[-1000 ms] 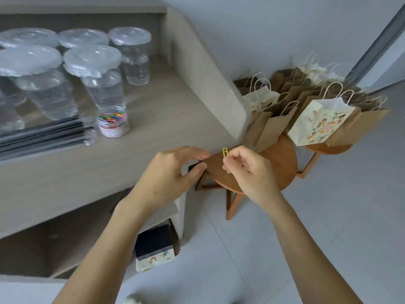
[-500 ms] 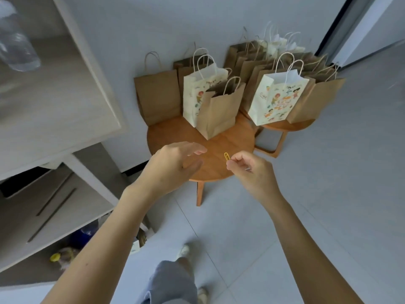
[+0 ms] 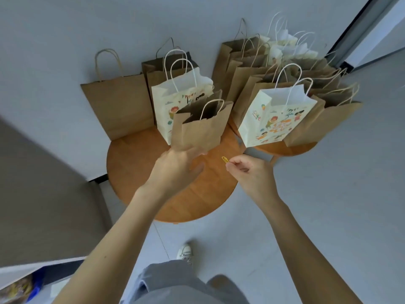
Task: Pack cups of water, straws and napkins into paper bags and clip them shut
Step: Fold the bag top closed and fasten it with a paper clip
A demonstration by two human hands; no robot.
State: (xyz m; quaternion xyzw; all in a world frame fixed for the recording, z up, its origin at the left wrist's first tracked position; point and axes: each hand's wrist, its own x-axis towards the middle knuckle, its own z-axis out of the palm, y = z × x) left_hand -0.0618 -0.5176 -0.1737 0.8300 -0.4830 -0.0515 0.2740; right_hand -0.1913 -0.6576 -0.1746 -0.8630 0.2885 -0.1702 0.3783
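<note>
Directly ahead, against the wall [image 3: 65, 40], a round wooden table [image 3: 135, 167] with four paper bags on it; nearest, a small brown bag [image 3: 199, 128], upright, mouth open, pale handle looped over the opening; just behind and touching it, a white printed bag [image 3: 166, 99], also open; behind that, a darker brown bag [image 3: 153, 71]; to the left, a large brown bag [image 3: 118, 106], flat and leaning on the wall.

Reaching toward the small brown bag with the left hand [image 3: 175, 170], fingers straight and spread, thumb held apart, holding nothing; fingertips at the bag's lower front edge, too blurred to tell touching from just short.

Pinching a yellow paper clip [image 3: 225, 159] between thumb and forefinger of the right hand [image 3: 249, 174], other fingers curled in; clip upright over the table top, just right of the left hand, near the small brown bag's base but apart from it.

Further right, a second table [image 3: 285, 149] close beside the first; at its front a second printed bag [image 3: 276, 119], tilted, mouth open; behind and beside it a crowd of brown bags [image 3: 252, 84], handles sticking up; at the very back, pale bags [image 3: 285, 43].

Lower down, grey trousers [image 3: 175, 281] and one white shoe [image 3: 185, 252] on the pale floor [image 3: 328, 216]; at the left edge, the grey side of a cabinet [image 3: 43, 194].
</note>
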